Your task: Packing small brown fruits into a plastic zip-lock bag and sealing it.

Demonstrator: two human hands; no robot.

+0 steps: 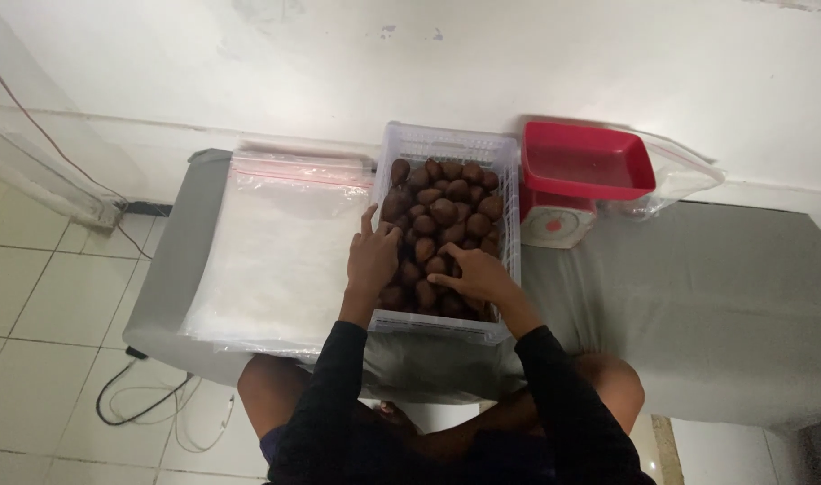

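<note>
A white slatted plastic basket [446,144] stands on a grey covered table and is filled with several brown scaly fruits [443,212]. My left hand [373,257] rests on the fruits along the basket's left side, fingers spread. Over the fruits near the front of the basket is my right hand [478,275], with its fingertips pressed down among them. Whether either hand has closed on a fruit is hidden. Both arms wear black sleeves.
A stack of clear zip bags [276,247] lies left of the basket. A kitchen scale with a red tray [585,162] stands to the right, with another clear bag [684,175] beside it. The wall is close behind. Cables lie on the tiled floor [145,404].
</note>
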